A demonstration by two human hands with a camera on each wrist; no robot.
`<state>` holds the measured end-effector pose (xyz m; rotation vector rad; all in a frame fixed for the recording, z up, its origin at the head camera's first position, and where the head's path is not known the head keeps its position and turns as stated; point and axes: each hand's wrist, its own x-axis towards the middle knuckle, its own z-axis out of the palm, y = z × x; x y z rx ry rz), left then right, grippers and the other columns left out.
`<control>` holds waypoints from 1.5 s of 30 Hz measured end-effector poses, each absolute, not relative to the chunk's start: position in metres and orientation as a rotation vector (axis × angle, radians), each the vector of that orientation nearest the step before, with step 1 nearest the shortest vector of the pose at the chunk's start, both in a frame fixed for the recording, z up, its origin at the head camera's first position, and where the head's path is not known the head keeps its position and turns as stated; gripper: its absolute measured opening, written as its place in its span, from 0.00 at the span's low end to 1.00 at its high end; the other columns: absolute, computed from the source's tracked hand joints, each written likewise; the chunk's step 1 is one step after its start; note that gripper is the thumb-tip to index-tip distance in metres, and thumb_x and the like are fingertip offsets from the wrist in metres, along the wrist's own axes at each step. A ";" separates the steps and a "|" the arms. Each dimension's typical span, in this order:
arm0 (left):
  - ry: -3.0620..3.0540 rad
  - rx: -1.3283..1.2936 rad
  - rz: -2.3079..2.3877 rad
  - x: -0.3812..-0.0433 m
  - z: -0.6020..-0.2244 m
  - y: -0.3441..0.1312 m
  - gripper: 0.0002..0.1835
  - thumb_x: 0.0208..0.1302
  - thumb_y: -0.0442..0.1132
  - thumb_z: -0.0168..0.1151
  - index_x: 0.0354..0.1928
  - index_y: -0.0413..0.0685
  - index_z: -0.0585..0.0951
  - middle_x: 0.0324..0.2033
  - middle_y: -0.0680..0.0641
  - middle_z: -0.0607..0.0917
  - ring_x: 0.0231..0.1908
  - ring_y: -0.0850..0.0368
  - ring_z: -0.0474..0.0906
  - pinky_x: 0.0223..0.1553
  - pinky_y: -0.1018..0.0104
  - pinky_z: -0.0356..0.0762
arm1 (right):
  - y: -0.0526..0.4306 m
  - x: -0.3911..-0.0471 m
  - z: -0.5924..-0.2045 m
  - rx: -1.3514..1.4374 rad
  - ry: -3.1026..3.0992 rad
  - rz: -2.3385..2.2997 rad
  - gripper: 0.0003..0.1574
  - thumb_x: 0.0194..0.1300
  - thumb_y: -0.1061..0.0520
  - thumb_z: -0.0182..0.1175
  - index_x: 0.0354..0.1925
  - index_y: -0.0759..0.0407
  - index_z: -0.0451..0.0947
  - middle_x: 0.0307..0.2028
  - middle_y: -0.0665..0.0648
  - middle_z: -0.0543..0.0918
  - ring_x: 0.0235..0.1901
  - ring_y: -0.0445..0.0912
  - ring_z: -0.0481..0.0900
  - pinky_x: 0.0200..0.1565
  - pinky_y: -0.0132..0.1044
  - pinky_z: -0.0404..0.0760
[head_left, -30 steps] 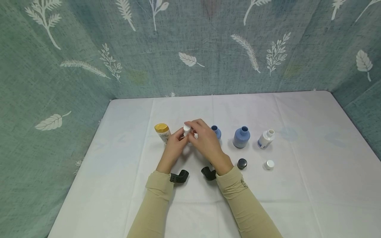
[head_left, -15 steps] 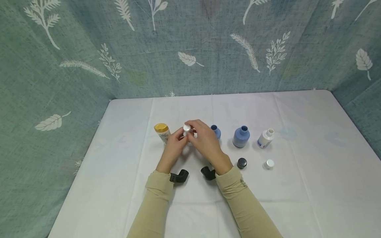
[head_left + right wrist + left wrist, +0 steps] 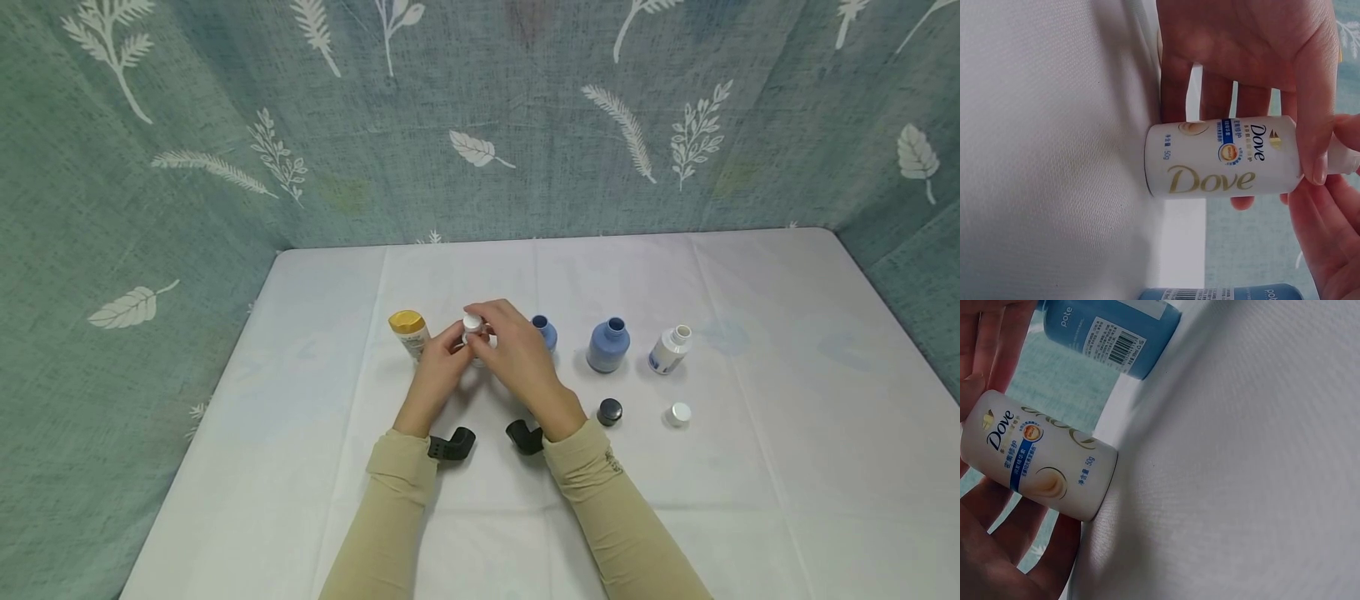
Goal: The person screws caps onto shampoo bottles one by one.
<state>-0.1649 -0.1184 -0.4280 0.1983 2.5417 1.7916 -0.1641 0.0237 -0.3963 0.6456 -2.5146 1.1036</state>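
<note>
1) Behind the Dove bottle (image 3: 1210,156), green-grey curtain (image 3: 480,92) printed with white leaves and sprigs
2) Under the Dove bottle and spreading out around, white-covered table (image 3: 240,417)
3) On the near side of the Dove bottle, two khaki sleeves (image 3: 393,500) folded back at the cuffs, with black wrist devices (image 3: 453,446) just past the cuffs
4) Against the right side of the Dove bottle, right hand (image 3: 521,354) in a narrow grip, pinching the white top with thumb and fingers
5) Against the left side of the Dove bottle, left hand (image 3: 441,367) in a grip curled round the body
6) Well to the right of the Dove bottle, open blue bottle (image 3: 608,348); nearer, second blue bottle (image 3: 547,337), also open, partly behind the right hand
7) Upright on the table between both hands, Dove bottle itself, white with gold and blue lettering
8) Just left of the Dove bottle, yellow-topped bottle (image 3: 412,340)
9) Farthest right of the Dove bottle among the bottles, open white bottle (image 3: 664,354)
10) Right of the Dove bottle and closer to the person, black cap (image 3: 610,412), then loose white cap (image 3: 678,414)
11) At the upper end of the Dove bottle, white top (image 3: 472,322), partly covered by fingers
</note>
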 end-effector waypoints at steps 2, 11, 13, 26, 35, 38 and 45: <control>2.540 0.197 1.790 -0.163 -0.423 -0.117 0.15 0.62 0.40 0.53 0.51 0.50 0.77 0.51 0.49 0.76 0.54 0.58 0.68 0.53 0.60 0.67 | 0.024 -0.164 -0.396 0.653 -2.509 1.094 0.20 0.57 0.56 0.59 0.50 0.52 0.74 0.43 0.49 0.75 0.35 0.39 0.73 0.35 0.29 0.72; 2.588 0.199 1.781 -0.168 -0.438 -0.120 0.15 0.60 0.50 0.56 0.49 0.58 0.77 0.51 0.55 0.75 0.53 0.60 0.69 0.52 0.60 0.68 | 0.024 -0.165 -0.396 0.695 -2.465 1.057 0.21 0.55 0.65 0.53 0.48 0.52 0.76 0.43 0.49 0.76 0.34 0.39 0.71 0.34 0.29 0.70; 2.584 0.194 1.783 -0.169 -0.439 -0.120 0.16 0.60 0.50 0.56 0.49 0.57 0.77 0.51 0.55 0.75 0.53 0.59 0.70 0.52 0.60 0.68 | 0.024 -0.165 -0.396 0.703 -2.460 1.046 0.22 0.55 0.66 0.52 0.48 0.52 0.76 0.44 0.49 0.76 0.35 0.39 0.71 0.34 0.30 0.70; 2.528 0.168 1.772 -0.153 -0.406 -0.114 0.15 0.63 0.43 0.53 0.50 0.47 0.76 0.52 0.48 0.75 0.53 0.54 0.70 0.51 0.56 0.69 | 0.024 -0.165 -0.396 0.702 -2.479 1.025 0.20 0.57 0.65 0.52 0.48 0.52 0.76 0.47 0.49 0.77 0.44 0.41 0.73 0.40 0.31 0.72; 2.552 0.161 1.751 -0.151 -0.403 -0.113 0.15 0.63 0.45 0.54 0.49 0.48 0.76 0.52 0.49 0.75 0.54 0.55 0.69 0.51 0.57 0.68 | 0.024 -0.164 -0.396 0.689 -2.489 1.048 0.20 0.56 0.62 0.55 0.48 0.52 0.76 0.44 0.49 0.76 0.36 0.39 0.71 0.35 0.30 0.71; 2.548 0.163 1.753 -0.152 -0.404 -0.113 0.15 0.63 0.44 0.53 0.50 0.48 0.76 0.54 0.48 0.73 0.55 0.55 0.68 0.52 0.57 0.68 | 0.024 -0.164 -0.397 0.680 -2.484 1.057 0.19 0.56 0.61 0.56 0.48 0.52 0.76 0.43 0.49 0.76 0.34 0.39 0.71 0.34 0.29 0.70; 2.534 0.154 1.765 -0.160 -0.418 -0.116 0.16 0.63 0.41 0.53 0.53 0.49 0.75 0.57 0.48 0.71 0.56 0.53 0.66 0.54 0.56 0.66 | 0.024 -0.165 -0.398 0.675 -2.462 1.071 0.18 0.56 0.61 0.57 0.48 0.53 0.76 0.42 0.49 0.75 0.32 0.39 0.71 0.33 0.28 0.70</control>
